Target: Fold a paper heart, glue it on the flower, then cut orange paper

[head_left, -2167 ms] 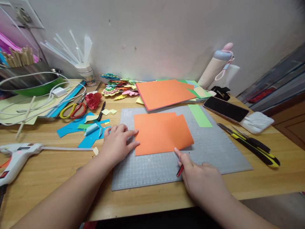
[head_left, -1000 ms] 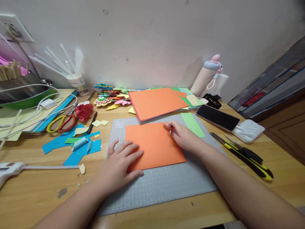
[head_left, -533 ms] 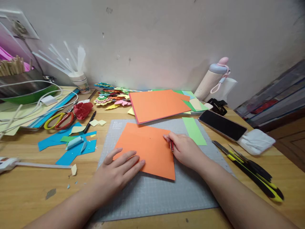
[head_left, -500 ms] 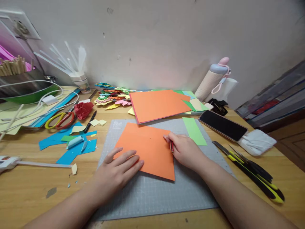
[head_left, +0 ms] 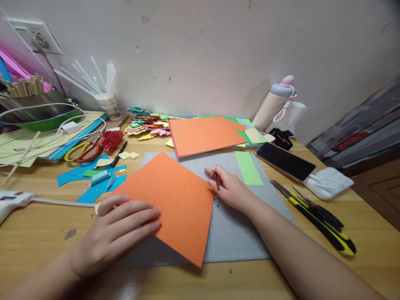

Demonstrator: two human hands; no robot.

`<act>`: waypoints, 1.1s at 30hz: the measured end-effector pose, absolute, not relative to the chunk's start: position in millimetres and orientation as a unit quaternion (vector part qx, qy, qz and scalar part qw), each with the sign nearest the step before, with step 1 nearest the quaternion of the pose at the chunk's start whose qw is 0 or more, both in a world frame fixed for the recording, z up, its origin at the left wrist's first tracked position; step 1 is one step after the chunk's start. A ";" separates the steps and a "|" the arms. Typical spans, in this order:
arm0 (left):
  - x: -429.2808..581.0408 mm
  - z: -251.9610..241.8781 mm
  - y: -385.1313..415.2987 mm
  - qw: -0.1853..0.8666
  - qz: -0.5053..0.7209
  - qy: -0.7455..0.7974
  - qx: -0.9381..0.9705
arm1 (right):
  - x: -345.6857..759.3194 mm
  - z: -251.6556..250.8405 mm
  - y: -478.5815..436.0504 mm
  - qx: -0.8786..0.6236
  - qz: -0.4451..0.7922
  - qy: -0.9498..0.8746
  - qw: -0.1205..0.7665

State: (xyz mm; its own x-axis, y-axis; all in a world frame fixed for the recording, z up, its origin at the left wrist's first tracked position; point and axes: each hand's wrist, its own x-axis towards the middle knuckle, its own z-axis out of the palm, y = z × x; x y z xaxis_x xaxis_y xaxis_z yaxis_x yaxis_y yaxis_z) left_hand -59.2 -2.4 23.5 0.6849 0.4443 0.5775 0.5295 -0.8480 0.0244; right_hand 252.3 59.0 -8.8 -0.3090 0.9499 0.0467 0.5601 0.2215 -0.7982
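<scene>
A square sheet of orange paper (head_left: 175, 200) lies turned cornerwise on the grey cutting mat (head_left: 237, 233), with a tiny dark dot near its middle. My left hand (head_left: 121, 229) rests over the sheet's left corner, fingers stretched out; its thumb is hidden. At the right corner, my right hand (head_left: 229, 187) is closed around a thin dark red pencil (head_left: 218, 181), mostly covered by the fingers. A light green paper strip (head_left: 249, 168) lies on the mat beyond that hand.
A stack of orange sheets (head_left: 203, 135) lies behind the mat. To the right are a utility knife (head_left: 312, 218), black scissors (head_left: 325, 216), a phone (head_left: 285, 161) and a bottle (head_left: 271, 106). Blue scraps (head_left: 93, 179), red-and-yellow-handled scissors (head_left: 83, 152) and a glue gun (head_left: 14, 203) are left.
The orange sheet has turned and one corner now points toward me. My left hand has moved left and nearer with it. My right hand, still holding the pencil, has shifted slightly left.
</scene>
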 end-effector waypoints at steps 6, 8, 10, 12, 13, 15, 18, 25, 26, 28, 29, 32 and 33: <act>-53.6 23.2 -21.4 0.159 -0.310 -0.179 -0.920 | 241.3 -9.6 56.4 -0.467 0.464 -0.660 0.363; -53.2 20.0 -14.8 0.151 -0.298 -0.203 -0.921 | 243.1 -6.0 56.6 -0.460 0.478 -0.652 0.368; -54.2 17.0 -2.2 0.125 -0.263 -0.270 -0.918 | 246.3 -1.8 56.3 -0.476 0.483 -0.650 0.343; -53.9 14.3 11.7 0.091 -0.200 -0.337 -0.915 | 247.8 0.3 55.0 -0.502 0.487 -0.649 0.298; -52.4 12.8 17.6 0.072 -0.160 -0.363 -0.915 | 247.5 0.2 53.9 -0.517 0.484 -0.649 0.278; -45.1 8.9 25.2 0.038 -0.106 -0.412 -0.904 | 244.5 -2.0 50.6 -0.543 0.465 -0.651 0.255; -26.0 0.0 28.1 0.005 -0.062 -0.470 -0.881 | 238.1 -5.7 44.3 -0.569 0.429 -0.658 0.242; 3.2 -12.7 30.9 -0.032 0.022 -0.467 -0.884 | 233.9 -5.9 45.1 -0.604 0.359 -0.670 0.239; 5.0 -12.2 31.3 -0.029 0.024 -0.466 -0.884 | 233.6 -6.5 47.3 -0.615 0.335 -0.671 0.243; 9.6 -10.8 32.1 -0.016 0.018 -0.470 -0.882 | 232.4 -8.2 51.8 -0.631 0.291 -0.680 0.234; 12.6 -10.5 32.7 -0.008 0.011 -0.476 -0.879 | 231.7 -9.1 53.7 -0.635 0.276 -0.687 0.220; 21.3 -13.0 35.7 0.001 -0.019 -0.487 -0.873 | 229.7 -11.0 56.4 -0.641 0.259 -0.700 0.178; 23.2 -14.9 37.1 -0.004 -0.025 -0.483 -0.875 | 229.3 -11.4 56.5 -0.642 0.255 -0.703 0.171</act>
State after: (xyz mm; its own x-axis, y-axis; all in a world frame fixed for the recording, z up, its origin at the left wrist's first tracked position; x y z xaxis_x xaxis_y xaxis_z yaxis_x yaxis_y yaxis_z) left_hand 23.2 37.1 -14.9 0.5323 0.8456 0.0390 0.8452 -0.5335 0.0308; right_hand 229.3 56.5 -11.4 -0.1173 0.9893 -0.0870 0.8151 0.0458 -0.5775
